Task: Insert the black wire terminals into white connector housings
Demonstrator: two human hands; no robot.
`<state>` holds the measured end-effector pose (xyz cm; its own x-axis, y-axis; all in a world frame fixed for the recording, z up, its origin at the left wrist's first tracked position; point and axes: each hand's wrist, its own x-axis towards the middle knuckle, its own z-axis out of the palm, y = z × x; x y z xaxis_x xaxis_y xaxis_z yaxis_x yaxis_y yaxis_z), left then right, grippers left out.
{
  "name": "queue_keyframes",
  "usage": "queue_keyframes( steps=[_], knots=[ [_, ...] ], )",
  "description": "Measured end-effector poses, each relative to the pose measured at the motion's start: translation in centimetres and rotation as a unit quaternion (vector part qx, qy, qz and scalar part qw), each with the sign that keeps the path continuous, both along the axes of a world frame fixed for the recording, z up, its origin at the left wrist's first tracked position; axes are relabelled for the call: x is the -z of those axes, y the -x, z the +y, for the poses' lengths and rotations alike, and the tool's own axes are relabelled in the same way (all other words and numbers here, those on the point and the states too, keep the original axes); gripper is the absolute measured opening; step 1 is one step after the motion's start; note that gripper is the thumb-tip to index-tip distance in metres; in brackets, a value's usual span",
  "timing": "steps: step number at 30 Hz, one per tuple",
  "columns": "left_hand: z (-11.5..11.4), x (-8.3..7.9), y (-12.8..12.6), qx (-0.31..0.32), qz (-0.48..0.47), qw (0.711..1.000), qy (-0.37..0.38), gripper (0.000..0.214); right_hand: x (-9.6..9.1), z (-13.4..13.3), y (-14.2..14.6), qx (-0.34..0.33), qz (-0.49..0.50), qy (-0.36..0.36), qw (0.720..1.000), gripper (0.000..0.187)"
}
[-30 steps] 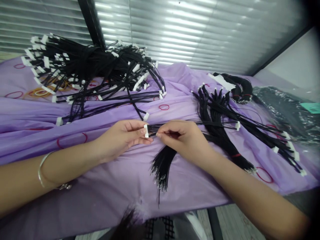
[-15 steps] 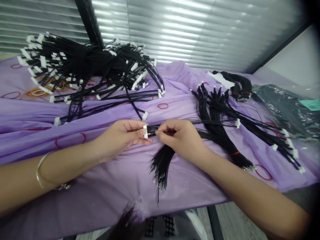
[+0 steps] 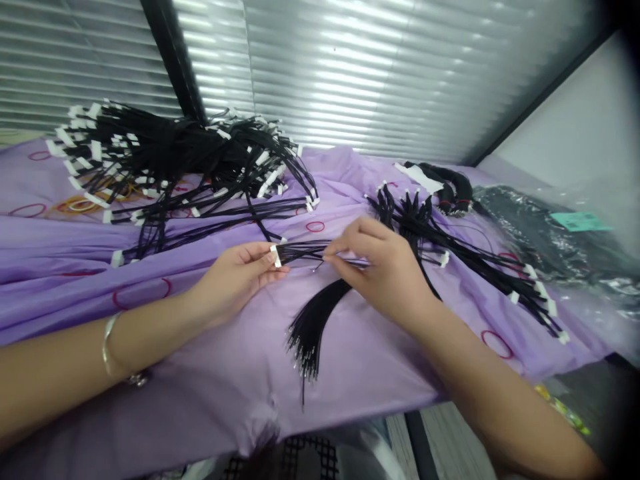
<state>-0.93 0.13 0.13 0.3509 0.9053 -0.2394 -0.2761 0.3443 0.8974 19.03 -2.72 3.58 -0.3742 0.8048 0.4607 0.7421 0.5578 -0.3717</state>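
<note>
Between the thumb and fingers of my left hand is a white connector housing, with several black wires running out of it to the right. My right hand pinches a thin black wire just right of the housing; its metal-tipped end shows free, apart from the connector. Below my right hand, a bundle of loose black wires fans out on the purple cloth, metal terminals at its lower end. Part of this bundle is hidden behind my right hand and forearm.
A large pile of black wires with white connectors lies at the back left. More connector-ended wires lie on the right, near a clear plastic bag. Red rubber bands are scattered over the purple cloth.
My right hand has drawn back slightly from the connector, and a wire's metal tip now shows at its fingertips. My left hand keeps its hold. The camera view has shifted a little.
</note>
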Motion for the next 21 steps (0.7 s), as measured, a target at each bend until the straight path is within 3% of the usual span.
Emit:
queue_keyframes(
  steps=[3,5,11,16,21],
  knots=[
    [0.2,0.1,0.1,0.006,-0.023,1.000,0.001,0.006,0.2,-0.1,-0.1,0.038,-0.165,0.065,0.983,0.016],
    [0.2,0.2,0.2,0.009,-0.025,1.000,0.005,0.005,1.0,0.2,0.3,0.062,-0.234,0.071,0.968,0.018],
    [0.3,0.2,0.2,0.005,-0.007,1.000,-0.003,0.004,2.2,1.3,0.7,0.081,-0.242,0.045,0.966,0.017],
    [0.3,0.4,0.2,0.002,-0.011,1.000,-0.003,0.004,1.6,1.2,0.4,0.037,-0.193,0.034,0.980,0.017],
    [0.0,0.3,0.3,0.034,0.015,0.999,-0.032,0.006,1.6,0.1,1.4,-0.015,0.054,0.023,0.998,0.014]
  ],
)
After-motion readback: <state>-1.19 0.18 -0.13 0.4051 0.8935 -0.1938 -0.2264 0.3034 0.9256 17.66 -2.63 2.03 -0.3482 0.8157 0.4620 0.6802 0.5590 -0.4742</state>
